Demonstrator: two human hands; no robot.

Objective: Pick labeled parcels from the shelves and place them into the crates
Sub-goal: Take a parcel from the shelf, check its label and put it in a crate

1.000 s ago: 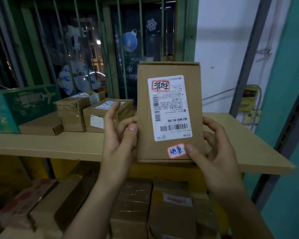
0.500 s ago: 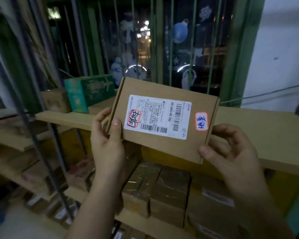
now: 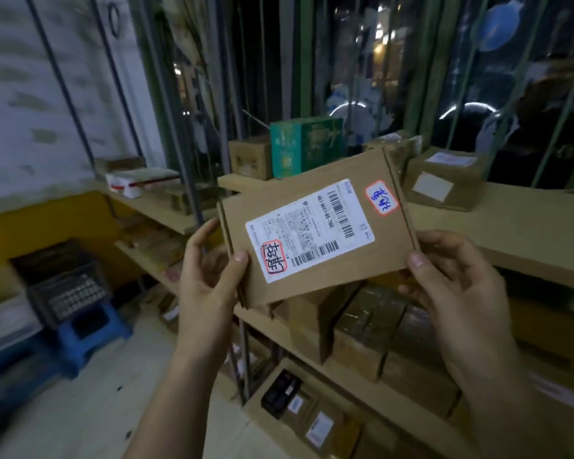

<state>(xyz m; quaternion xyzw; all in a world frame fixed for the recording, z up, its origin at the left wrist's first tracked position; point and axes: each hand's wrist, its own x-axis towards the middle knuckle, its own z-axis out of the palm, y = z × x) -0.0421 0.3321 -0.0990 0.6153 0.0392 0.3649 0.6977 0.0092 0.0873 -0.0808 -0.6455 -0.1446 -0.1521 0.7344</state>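
flat brown cardboard parcel with white label (image 3: 315, 230) held mid-air before the shelves, long axis tilted: low end pinched by left hand (image 3: 209, 279), high end by right hand (image 3: 451, 286). dark mesh crate (image 3: 63, 283) sits low-left, well apart, nearer left hand

Head view, downward, near shelves (image 3: 527, 223)
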